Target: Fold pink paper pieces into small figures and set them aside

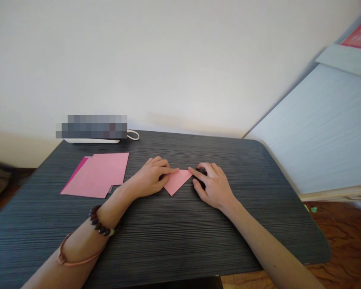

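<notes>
A small piece of folded pink paper (178, 181) lies on the dark table in front of me, one point toward me and its straight edge at the far side. My left hand (156, 173) rests over its left part, with index finger and thumb close together on the paper and the other fingers curled. The tip of the index finger of my right hand (213, 182) touches the paper's right corner. That hand's thumb is spread apart from the index finger and lies off the paper. Part of the left side of the paper is hidden under my left hand.
A stack of pink paper sheets (99, 174), with a darker magenta one beneath, lies on the left of the table (168, 237). Behind it is a blurred-out object (94, 127) with a white loop (133, 135). A pale panel (327, 132) stands at the right.
</notes>
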Tool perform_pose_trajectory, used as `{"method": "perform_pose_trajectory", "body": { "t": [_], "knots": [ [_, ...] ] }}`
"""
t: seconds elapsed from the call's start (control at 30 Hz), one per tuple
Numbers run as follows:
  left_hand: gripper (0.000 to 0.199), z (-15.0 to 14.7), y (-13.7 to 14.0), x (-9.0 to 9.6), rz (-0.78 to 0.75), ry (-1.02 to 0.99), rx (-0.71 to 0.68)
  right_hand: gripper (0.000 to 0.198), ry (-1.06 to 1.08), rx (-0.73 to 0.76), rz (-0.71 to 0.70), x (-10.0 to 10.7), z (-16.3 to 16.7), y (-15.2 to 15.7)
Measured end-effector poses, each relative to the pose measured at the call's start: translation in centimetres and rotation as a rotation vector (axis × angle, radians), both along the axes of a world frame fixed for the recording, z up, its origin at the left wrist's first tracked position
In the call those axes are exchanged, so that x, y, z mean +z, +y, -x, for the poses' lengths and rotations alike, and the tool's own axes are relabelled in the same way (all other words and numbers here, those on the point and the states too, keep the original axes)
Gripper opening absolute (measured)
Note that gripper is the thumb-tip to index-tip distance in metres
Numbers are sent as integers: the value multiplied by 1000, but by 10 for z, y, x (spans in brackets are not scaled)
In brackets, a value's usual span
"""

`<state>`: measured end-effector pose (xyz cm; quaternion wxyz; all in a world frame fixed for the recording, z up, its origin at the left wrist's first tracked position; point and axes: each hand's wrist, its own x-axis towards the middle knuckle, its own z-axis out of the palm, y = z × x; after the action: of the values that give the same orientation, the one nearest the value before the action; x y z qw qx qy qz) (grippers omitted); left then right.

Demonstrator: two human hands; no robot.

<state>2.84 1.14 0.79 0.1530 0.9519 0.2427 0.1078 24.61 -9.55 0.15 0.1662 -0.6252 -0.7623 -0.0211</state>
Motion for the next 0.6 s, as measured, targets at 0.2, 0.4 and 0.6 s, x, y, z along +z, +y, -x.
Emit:
{"method": "perform_pose_trajectory", "body": {
  "t": [0.2, 0.4, 0.6],
  "knots": [
    [32, -2, -4, 1, -85, 8, 96, 49, 41, -15, -5, 0, 1, 1],
    [30, -17, -19, 1, -227, -23, 217, 45, 72, 111, -31, -1, 4, 0],
    [22, -19, -14, -8, -160, -146, 138, 28, 79, 145, -52, -4, 0, 3]
  ]
}}
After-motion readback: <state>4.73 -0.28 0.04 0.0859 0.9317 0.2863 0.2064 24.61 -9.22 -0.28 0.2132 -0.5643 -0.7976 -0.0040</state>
